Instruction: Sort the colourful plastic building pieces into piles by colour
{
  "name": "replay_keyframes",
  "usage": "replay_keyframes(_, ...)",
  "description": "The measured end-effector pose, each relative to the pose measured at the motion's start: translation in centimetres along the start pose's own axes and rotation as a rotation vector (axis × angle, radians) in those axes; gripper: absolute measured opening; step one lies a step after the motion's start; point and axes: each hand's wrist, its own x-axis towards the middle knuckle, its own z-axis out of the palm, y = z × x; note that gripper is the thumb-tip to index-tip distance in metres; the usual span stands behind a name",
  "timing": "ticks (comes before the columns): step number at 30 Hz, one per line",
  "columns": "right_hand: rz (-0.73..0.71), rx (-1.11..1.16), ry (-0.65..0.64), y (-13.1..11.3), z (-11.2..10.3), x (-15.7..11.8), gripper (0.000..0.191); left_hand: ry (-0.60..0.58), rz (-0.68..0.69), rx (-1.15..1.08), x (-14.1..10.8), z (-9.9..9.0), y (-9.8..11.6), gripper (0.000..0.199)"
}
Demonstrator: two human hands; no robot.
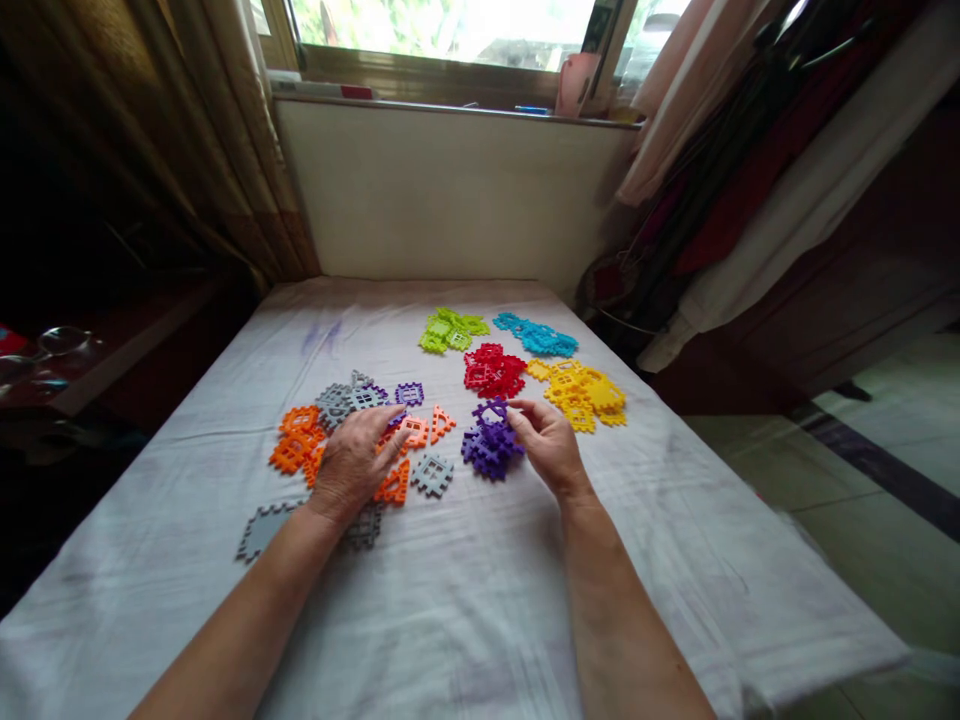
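"As daylight falls through a window (450, 30), a person works at a table spread with a pale, creased cloth (465, 610). What frames the scene?"

"A cream wall panel (450, 190) at the table's far end, a heavy curtain (262, 160) to the left, hanging clothes (720, 270) and a tiled floor (825, 470) to the right. A pink cup (576, 85) stands on the sill."

"And the hands?"

"The right hand (547, 445) pinches a purple piece (491, 410) between thumb and fingertips, at the purple pile (490, 450) near mid-table. The left hand (354, 465), thumb parted from open fingers, reaches over mixed orange pieces (298, 440) and gray pieces (337, 402); whether it touches them cannot be told."

"Where do the other colors sit?"

"Beyond the purple pile lies a red pile (493, 370), with a lime pile (450, 330) and a blue pile (540, 338) farther back and a yellow pile (585, 392) nearest the right edge."

"How much room surrounds them?"

"Cloth stretches broadly between the forearms and toward the near right corner. Only a narrow strip separates the yellow pile from the right edge; a wider one runs left of the orange pieces."
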Motion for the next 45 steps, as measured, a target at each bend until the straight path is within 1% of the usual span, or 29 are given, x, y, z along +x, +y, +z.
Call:
replay_keyframes(1,0.023,-0.037,0.059,0.6,-0.4,0.3,0.043,-0.002,-0.009,0.098,0.2,-0.2,-1.0,0.037)
replay_keyframes(2,0.043,-0.084,0.090,1.1,-0.8,0.5,0.042,-0.013,-0.021,0.176,0.3,-0.3,-1.9,0.036)
replay_keyframes(5,0.074,-0.253,0.093,2.1,-1.3,0.8,0.034,-0.040,-0.054,0.303,0.1,-0.4,-3.7,0.031)
replay_keyframes(7,0.069,-0.356,0.099,2.2,-1.3,0.7,0.030,-0.028,-0.066,0.334,-0.2,-0.3,-4.0,0.028)
replay_keyframes(10,0.068,-0.470,0.154,2.0,-1.2,0.6,0.030,-0.011,-0.058,0.360,-0.4,-0.1,-3.8,0.023)
replay_keyframes(12,0.078,-0.521,0.187,1.8,-1.1,0.5,0.031,-0.024,-0.053,0.380,-0.3,0.1,-3.6,0.025)
replay_keyframes(13,0.077,-0.535,0.197,1.8,-1.1,0.6,0.032,-0.039,-0.057,0.392,-0.1,0.2,-3.6,0.030)
replay_keyframes(15,0.057,-0.535,0.210,1.7,-1.0,0.6,0.032,-0.084,-0.080,0.415,0.3,0.3,-3.6,0.041)
replay_keyframes(17,0.026,-0.518,0.217,1.7,-1.0,0.6,0.033,-0.127,-0.104,0.429,0.8,0.3,-3.8,0.045)
replay_keyframes(19,0.010,-0.507,0.222,1.7,-0.9,0.6,0.032,-0.139,-0.106,0.434,1.3,0.4,-4.0,0.042)
replay_keyframes(22,-0.020,-0.497,0.241,1.6,-0.9,0.5,0.031,-0.121,-0.101,0.420,1.9,0.5,-4.1,0.035)
replay_keyframes(27,-0.178,-0.463,0.307,1.5,-0.7,0.6,0.029,-0.132,-0.129,0.380,1.6,0.7,-4.5,0.033)
replay_keyframes(29,-0.237,-0.438,0.313,1.4,-0.6,0.6,0.028,-0.088,-0.093,0.370,1.4,0.5,-4.7,0.029)
replay_keyframes(33,-0.296,-0.389,0.312,0.9,-0.2,0.4,0.027,0.071,0.002,0.308,1.4,-0.2,-4.2,0.031)
replay_keyframes(35,-0.292,-0.335,0.275,0.4,0.2,0.1,0.027,0.137,0.035,0.238,1.3,-0.3,-3.2,0.034)
replay_keyframes(37,-0.284,-0.256,0.177,-0.3,0.7,-0.4,0.029,0.170,0.089,0.137,1.0,0.1,-1.7,0.035)
replay_keyframes(39,-0.284,-0.186,0.034,-1.0,1.4,-0.9,0.032,0.159,0.163,0.023,0.6,0.9,0.1,0.035)
replay_keyframes(40,-0.290,-0.164,-0.038,-1.2,1.7,-1.2,0.031,0.152,0.192,-0.031,0.3,1.5,1.0,0.034)
replay_keyframes(42,-0.307,-0.145,-0.140,-1.6,2.1,-1.5,0.023,0.135,0.216,-0.103,-0.1,2.6,2.3,0.031)
replay_keyframes(43,-0.313,-0.141,-0.164,-1.7,2.2,-1.5,0.021,0.127,0.218,-0.126,-0.3,3.0,2.7,0.030)
replay_keyframes(45,-0.302,-0.134,-0.162,-1.6,2.1,-1.4,0.022,0.093,0.214,-0.145,-0.4,3.5,2.8,0.029)
